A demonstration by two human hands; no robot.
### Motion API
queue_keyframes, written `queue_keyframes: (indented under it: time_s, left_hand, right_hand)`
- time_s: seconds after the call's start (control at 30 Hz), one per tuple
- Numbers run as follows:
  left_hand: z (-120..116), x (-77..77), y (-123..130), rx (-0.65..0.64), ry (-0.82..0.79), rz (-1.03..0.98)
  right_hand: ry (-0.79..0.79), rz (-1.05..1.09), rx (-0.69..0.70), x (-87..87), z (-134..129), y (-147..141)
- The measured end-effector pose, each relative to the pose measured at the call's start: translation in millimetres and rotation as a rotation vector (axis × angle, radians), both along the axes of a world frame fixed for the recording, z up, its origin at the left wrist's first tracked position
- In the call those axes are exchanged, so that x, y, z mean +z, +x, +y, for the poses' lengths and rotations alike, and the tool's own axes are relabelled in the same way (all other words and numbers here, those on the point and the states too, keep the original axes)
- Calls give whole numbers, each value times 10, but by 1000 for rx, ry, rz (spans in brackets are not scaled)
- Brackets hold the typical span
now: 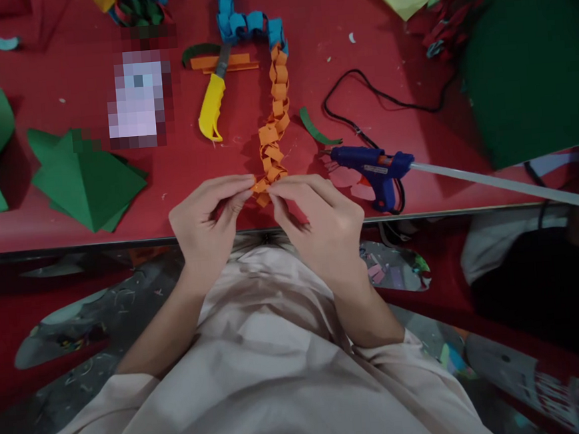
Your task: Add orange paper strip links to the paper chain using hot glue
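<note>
A paper chain of orange links [281,100] runs down the red table toward me, joined at its far end to blue paper links [255,23]. At the near end, my left hand [209,216] pinches the last orange link between thumb and fingers. My right hand [317,218] pinches the same end from the other side. Just right of my right hand lies a blue glue gun [373,163] with a long clear glue stick [492,184] in its back. A yellow-handled knife [212,109] rests left of the chain, its blade over orange paper strips [237,62].
Green paper sheets [86,176] lie at the left, near a pixelated phone-like object [140,98]. A black cord [385,102] curls across the right side. One large green sheet [533,71] covers the far right. Below the table edge [96,245], scraps litter the floor.
</note>
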State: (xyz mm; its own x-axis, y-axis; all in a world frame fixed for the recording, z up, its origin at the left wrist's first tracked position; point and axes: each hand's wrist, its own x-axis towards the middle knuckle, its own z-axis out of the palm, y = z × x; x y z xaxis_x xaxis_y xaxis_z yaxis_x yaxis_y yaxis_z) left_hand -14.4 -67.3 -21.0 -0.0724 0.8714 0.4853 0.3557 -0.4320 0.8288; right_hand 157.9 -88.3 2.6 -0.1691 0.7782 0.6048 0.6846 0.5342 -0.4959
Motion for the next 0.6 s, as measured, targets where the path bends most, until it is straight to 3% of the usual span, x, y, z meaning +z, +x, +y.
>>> queue_keyframes:
  time_s: [0.4, 0.6]
  left_hand:
    - [-20, -38, -90, -86, 107, 149]
    - [-20, -37, -104, -61, 115, 208]
  right_hand:
    - [44, 103, -18, -15, -4, -36]
    - [55, 156, -26, -24, -12, -57]
